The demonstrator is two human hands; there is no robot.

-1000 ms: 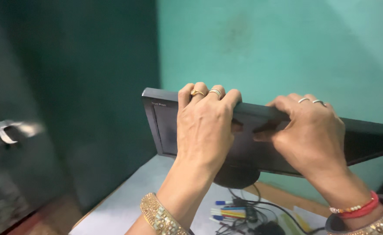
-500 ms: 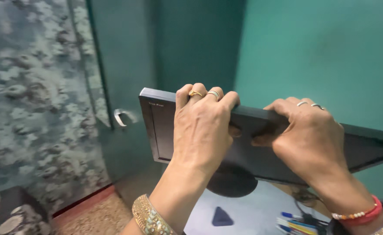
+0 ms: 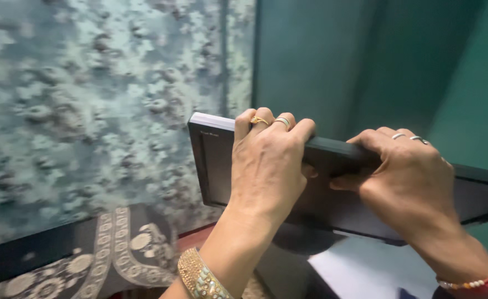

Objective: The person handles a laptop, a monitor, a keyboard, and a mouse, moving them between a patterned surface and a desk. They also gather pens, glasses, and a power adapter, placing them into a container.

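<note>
A: Where curled over the top edge, left fingers (image 3: 274,124) closed tight, ringed, hooked behind the panel; thumb pressed to the near face.

B: Confirmed. Right fingers (image 3: 399,138) likewise wrapped over the same edge, thumb tucked under against the front. Neither set spread wide; both clamped on one object.

A: Object held: black flat monitor (image 3: 213,166), at centre of frame, raised off its support, screen face toward the camera.

B: Long axis: from centre left toward the right edge of frame, sloping slightly downward to the right. Left corner highest, catching light.

A: Position of left hand (image 3: 266,166): just right of the monitor's left end. Position of right hand (image 3: 413,182): near the middle of the top edge. Hands close together, not touching.

B: Result: right portion of the panel unsupported beyond the right hand, cut off at the frame edge. Left hand nearer the visible corner.

A: Below the panel: dark round stand base (image 3: 305,241), partly hidden by the left wrist. Gold bangle (image 3: 199,277) at lower centre.

B: Further out: pale table surface (image 3: 360,268) at lower right; patterned dark cloth (image 3: 88,260) at lower left; mottled grey-green wall (image 3: 88,111) at upper left; plain teal wall (image 3: 366,61) at upper right.
</note>
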